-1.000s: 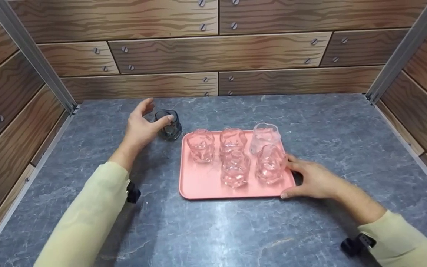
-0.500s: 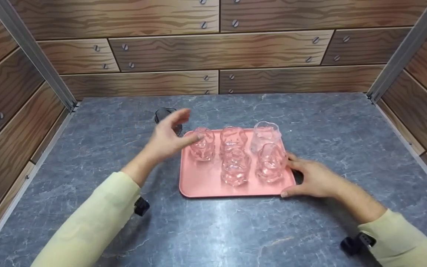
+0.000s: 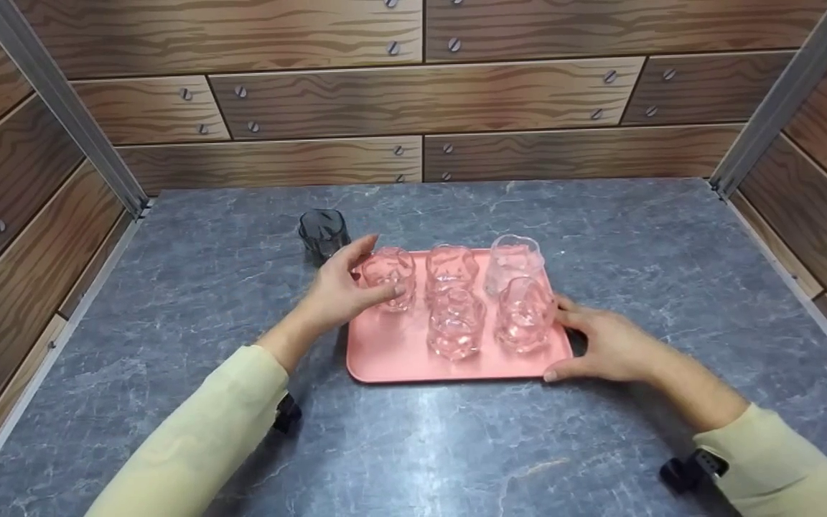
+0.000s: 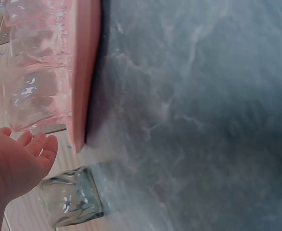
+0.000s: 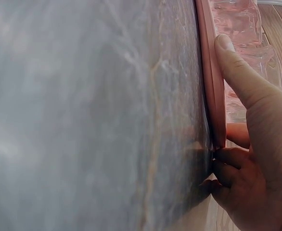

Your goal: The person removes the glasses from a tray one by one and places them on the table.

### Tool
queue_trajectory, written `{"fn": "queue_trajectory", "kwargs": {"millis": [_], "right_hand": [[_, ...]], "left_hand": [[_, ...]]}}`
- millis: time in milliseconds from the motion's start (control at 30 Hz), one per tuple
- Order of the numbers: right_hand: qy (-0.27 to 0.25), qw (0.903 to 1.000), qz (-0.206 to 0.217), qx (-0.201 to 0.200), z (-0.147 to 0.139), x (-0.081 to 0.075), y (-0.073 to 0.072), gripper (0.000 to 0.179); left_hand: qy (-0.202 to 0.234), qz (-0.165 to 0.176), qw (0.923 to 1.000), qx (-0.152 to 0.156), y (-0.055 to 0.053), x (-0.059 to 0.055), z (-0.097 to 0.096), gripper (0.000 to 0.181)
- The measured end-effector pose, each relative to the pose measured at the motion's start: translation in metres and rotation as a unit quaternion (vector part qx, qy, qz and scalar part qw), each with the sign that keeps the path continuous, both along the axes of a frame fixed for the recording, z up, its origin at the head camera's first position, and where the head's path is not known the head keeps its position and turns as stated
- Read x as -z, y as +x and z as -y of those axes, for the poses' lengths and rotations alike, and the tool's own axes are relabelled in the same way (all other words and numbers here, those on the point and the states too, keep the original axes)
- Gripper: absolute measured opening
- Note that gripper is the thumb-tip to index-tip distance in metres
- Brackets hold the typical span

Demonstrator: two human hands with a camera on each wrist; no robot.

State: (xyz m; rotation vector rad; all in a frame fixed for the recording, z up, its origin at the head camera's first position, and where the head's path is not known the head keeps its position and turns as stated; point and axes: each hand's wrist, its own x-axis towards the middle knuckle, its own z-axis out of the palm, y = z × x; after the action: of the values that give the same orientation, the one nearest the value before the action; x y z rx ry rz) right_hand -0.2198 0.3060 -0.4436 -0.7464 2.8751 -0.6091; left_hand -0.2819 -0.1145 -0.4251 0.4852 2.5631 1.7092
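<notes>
In the head view, a pink tray (image 3: 392, 355) carries several clear, wavy-sided glasses. My left hand (image 3: 342, 291) is at the back-left glass (image 3: 388, 276), its thumb in front and its fingers spread behind. The left wrist view has this hand (image 4: 16, 163) beside that glass (image 4: 32, 98), with the fingers slightly bent; firm contact is hard to judge. At the tray's right end, my right hand (image 3: 611, 348) holds the edge. Seen from the right wrist, the thumb lies along the tray's rim (image 5: 213, 86) while the other fingers bend against its end.
A dark grey glass (image 3: 324, 233) stands on the marbled table (image 3: 205, 287), off the tray's back-left corner. Other clear glasses stand close together on the tray, including a front-middle glass (image 3: 455, 327) and a front-right glass (image 3: 522, 316). Wood-patterned walls (image 3: 421, 104) enclose the table.
My left hand has left the dark glass, moving right and toward me to the back-left clear glass. The right hand has stayed at the tray's edge.
</notes>
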Motion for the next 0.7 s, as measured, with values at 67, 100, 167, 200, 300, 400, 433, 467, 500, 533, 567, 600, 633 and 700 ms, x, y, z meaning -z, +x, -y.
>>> {"fn": "queue_trajectory", "kwargs": {"millis": [67,100,167,200,300,400,433,467,500,533,567,600,633,700], "right_hand": [[-0.001,1.0,-0.001,-0.001,0.0,0.0,0.0,0.108],[-0.001,1.0,-0.001,0.0,0.0,0.0,0.0,0.108],[-0.001,1.0,0.0,0.001,0.0,0.0,0.0,0.108],[-0.001,1.0,0.0,0.001,0.0,0.0,0.0,0.108],[-0.002,1.0,0.001,0.002,0.0,-0.001,0.001,0.108],[-0.004,1.0,-0.001,-0.001,0.0,-0.001,0.001,0.108],[-0.006,1.0,-0.001,-0.002,0.001,0.0,0.001,0.107],[-0.007,1.0,-0.002,-0.003,0.001,0.0,0.001,0.107],[-0.009,0.9999,-0.003,-0.004,0.001,0.0,0.0,0.106],[-0.009,0.9999,-0.003,-0.005,0.001,-0.001,0.0,0.106],[-0.009,0.9999,-0.003,-0.005,0.001,-0.001,0.0,0.106],[-0.009,0.9999,-0.004,-0.005,0.001,-0.001,0.0,0.105],[-0.009,0.9999,-0.003,-0.004,0.0,-0.001,0.001,0.105],[-0.008,1.0,-0.003,-0.002,0.0,-0.001,0.001,0.105]], "left_hand": [[0.011,0.003,0.9999,0.005,-0.001,0.003,-0.001,0.098],[0.013,0.005,0.9999,0.006,-0.001,0.004,-0.001,0.098],[0.02,0.011,0.9997,0.01,-0.001,0.006,-0.002,0.098],[0.019,0.011,0.9997,0.01,0.0,0.007,-0.003,0.098],[0.01,0.015,0.9998,0.004,0.001,0.008,-0.005,0.098],[0.0,0.008,0.9999,-0.009,0.002,0.011,-0.008,0.098],[-0.001,0.005,0.9999,-0.013,0.002,0.012,-0.009,0.097],[-0.003,0.003,0.9998,-0.019,0.003,0.012,-0.01,0.097],[-0.006,-0.001,0.9997,-0.025,0.003,0.013,-0.011,0.097],[-0.005,-0.003,0.9996,-0.029,0.003,0.014,-0.012,0.096],[-0.006,-0.005,0.9994,-0.034,0.003,0.014,-0.013,0.095],[-0.005,-0.006,0.9992,-0.039,0.004,0.014,-0.014,0.095],[-0.003,-0.006,0.999,-0.045,0.004,0.014,-0.015,0.094],[0.001,-0.006,0.9985,-0.055,0.004,0.014,-0.017,0.092]]}}
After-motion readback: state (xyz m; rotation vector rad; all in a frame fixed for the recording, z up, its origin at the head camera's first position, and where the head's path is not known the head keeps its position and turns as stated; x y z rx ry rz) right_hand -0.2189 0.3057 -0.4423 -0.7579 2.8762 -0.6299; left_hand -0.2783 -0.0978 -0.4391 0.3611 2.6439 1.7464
